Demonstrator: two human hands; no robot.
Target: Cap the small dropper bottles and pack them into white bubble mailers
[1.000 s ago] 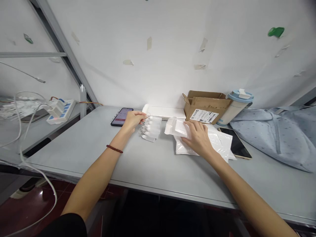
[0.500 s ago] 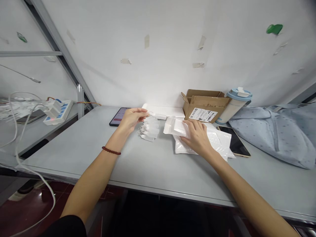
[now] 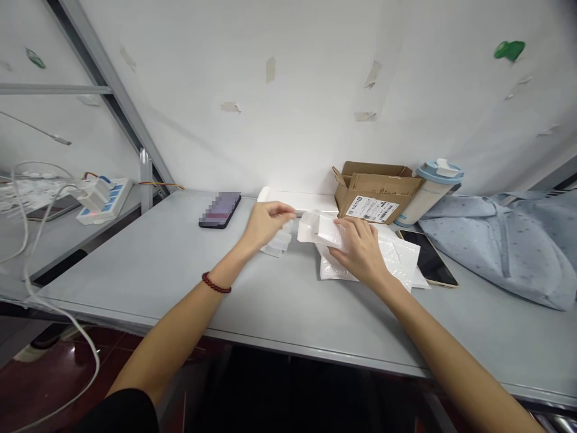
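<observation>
My left hand (image 3: 267,225) reaches over the desk with thumb and fingers pinched together. Its fingertips are close to the open end of a small white bubble mailer (image 3: 330,231); whatever they hold is too small or hidden to make out. Closed on that mailer is my right hand (image 3: 362,249), thumb below and fingers on top. More white bubble mailers (image 3: 399,255) lie flat beneath it. Several small translucent white packets (image 3: 276,245) rest on the desk, partly covered by my left hand.
Against the wall lie a long white box (image 3: 300,199), an open cardboard box (image 3: 378,189) and a blue-lidded cup (image 3: 428,189). A phone (image 3: 220,210) sits left, another phone (image 3: 430,258) right, beside a light blue cloth bag (image 3: 500,246). A power strip (image 3: 108,201) with cables is far left.
My left hand has moved right, from above the small packets to the mailer's open end. The small white item seen in its fingers no longer shows. My right hand stays on the mailer.
</observation>
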